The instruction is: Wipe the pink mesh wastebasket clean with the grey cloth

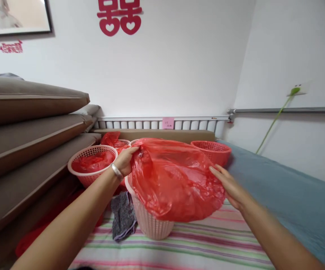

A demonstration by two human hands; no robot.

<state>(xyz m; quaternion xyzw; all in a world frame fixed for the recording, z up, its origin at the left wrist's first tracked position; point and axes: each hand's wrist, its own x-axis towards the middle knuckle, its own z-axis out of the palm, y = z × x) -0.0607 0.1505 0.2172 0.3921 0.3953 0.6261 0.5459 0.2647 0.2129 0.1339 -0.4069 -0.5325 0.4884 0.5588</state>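
Observation:
A red plastic bag (176,180) is spread wide between my two hands, above and in front of a pale pink plastic basket (155,225). My left hand (125,160), with a silver bracelet at the wrist, pinches the bag's upper left edge. On the other side my right hand (226,183) grips the bag's right edge, its fingers partly behind the film. The bag hides most of the basket's rim and opening. Beside the basket's left side lies a dark grey cloth (123,215) with a purple edge.
Another pink basket (92,162) with red plastic inside stands at left. A red basket (213,150) sits at back right. Thick cushions (33,142) are stacked along the left. A radiator (140,123) lines the wall; striped fabric (207,240) covers the surface below.

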